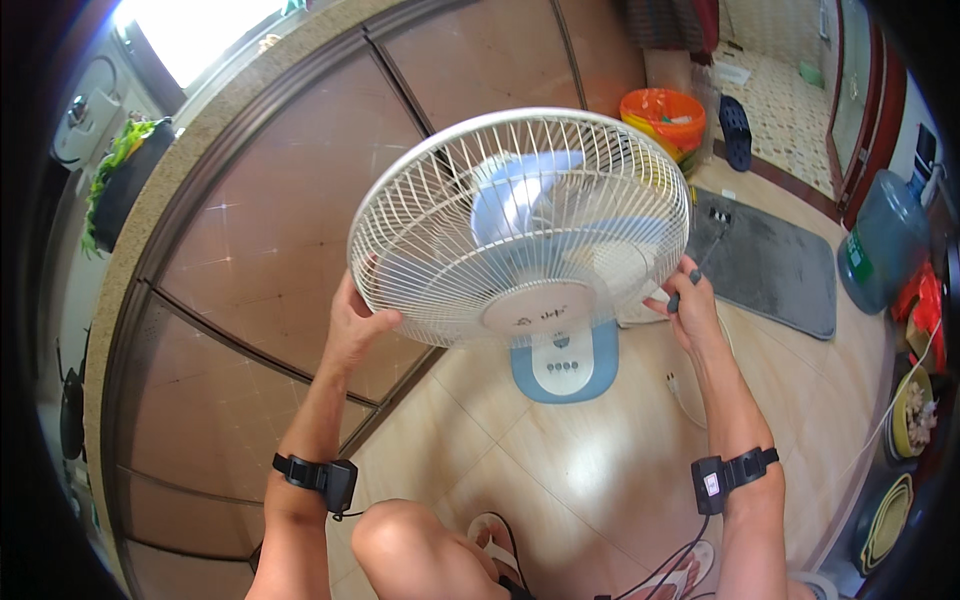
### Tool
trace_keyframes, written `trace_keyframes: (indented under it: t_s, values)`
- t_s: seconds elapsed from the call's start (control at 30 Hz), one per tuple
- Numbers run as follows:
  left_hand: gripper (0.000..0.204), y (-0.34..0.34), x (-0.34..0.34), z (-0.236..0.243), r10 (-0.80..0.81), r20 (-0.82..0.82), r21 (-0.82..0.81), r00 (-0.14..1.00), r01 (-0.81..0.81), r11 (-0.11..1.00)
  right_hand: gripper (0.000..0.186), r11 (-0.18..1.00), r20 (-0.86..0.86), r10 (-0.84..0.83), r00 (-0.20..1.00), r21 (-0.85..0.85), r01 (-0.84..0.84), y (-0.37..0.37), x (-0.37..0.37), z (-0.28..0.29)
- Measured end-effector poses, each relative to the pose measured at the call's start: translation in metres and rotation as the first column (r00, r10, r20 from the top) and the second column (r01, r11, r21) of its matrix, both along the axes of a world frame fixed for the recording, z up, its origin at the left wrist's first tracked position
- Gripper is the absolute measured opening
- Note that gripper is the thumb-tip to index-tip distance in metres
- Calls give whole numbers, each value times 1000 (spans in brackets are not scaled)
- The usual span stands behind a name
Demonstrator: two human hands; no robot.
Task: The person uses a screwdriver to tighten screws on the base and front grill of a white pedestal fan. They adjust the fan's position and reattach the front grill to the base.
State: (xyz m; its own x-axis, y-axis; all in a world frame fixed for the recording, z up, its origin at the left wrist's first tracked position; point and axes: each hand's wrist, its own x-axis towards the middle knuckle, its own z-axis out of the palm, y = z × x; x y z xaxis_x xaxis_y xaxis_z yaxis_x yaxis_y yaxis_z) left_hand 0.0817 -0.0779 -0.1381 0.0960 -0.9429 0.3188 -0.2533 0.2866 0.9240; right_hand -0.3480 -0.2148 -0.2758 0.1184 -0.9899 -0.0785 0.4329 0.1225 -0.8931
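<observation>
Fan head [522,238] sits between your left fingers [384,321] and right fingers [688,266], which clasp its wire rim; the blue base [566,378] shows below them. Ideally, support both sides evenly without bending the wires.

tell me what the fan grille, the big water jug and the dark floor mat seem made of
Fan grille: probably white-coated metal wire, lightly glossy, judging by its thin, evenly spaced rods; plastic is possible.
Water jug: likely hard plastic, smooth and bluish, as it looks see-through.
Floor mat: matte dark grey, thin and flat; perhaps rubber or fabric.
</observation>
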Motion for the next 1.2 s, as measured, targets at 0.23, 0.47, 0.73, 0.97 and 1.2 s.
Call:
trace_keyframes:
  t_s: [0.23,0.47,0.73,0.97,1.2]
  values:
    - [100,0,-3,2,-24,-14,-10,1000,24,1000,46,1000,49,-18,999,8,17,4,3,7]
    - [99,0,-3,2,-35,-43,-12,998,35,999,49,1000,66,12,998,6,-12,0,1,0]
    - [94,4,-11,10,-51,-23,-38,998,50,998,55,999,65,16,998,29,-18,-1,0,-2]
    - [100,6,-11,8,-59,-43,-49,997,57,997,55,999,67,16,998,50,-19,-3,-2,-5]
    - [96,2,-9,8,-79,-49,-49,996,76,996,50,999,82,33,996,10,-34,0,-2,-3]
